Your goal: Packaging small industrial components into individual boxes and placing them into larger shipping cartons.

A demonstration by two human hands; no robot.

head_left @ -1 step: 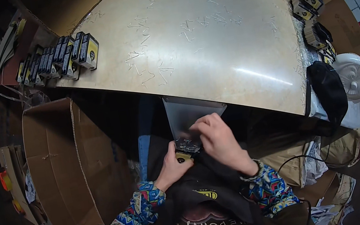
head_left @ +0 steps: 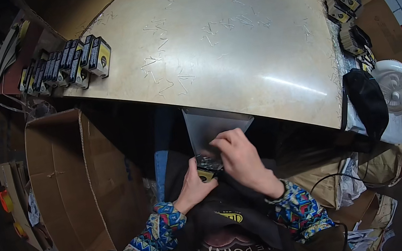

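My left hand (head_left: pixel 195 188) is closed around a small black and yellow box (head_left: pixel 205 175) just above my lap. The box sits at the narrow lower end of a grey sloping chute (head_left: pixel 214 124) hung from the table's front edge. Small shiny metal pieces (head_left: pixel 208 163) lie at the mouth of that chute, over the box. My right hand (head_left: pixel 243 157) is over the chute just to the right, with its fingers curled and pinched together. Its fingertips are partly smeared, and whatever they hold is too small to make out.
Thin bent wire pieces (head_left: pixel 151 64) are scattered on the table (head_left: pixel 255 67). Several black and yellow boxes (head_left: pixel 99 60) stand at its left edge. An open cardboard carton (head_left: pixel 62 177) is on my left. A white fan (head_left: pixel 394 86) and a black pouch (head_left: pixel 366 101) are at right.
My right hand has shifted very slightly to the left over the chute. The left hand and the box stay almost in place.
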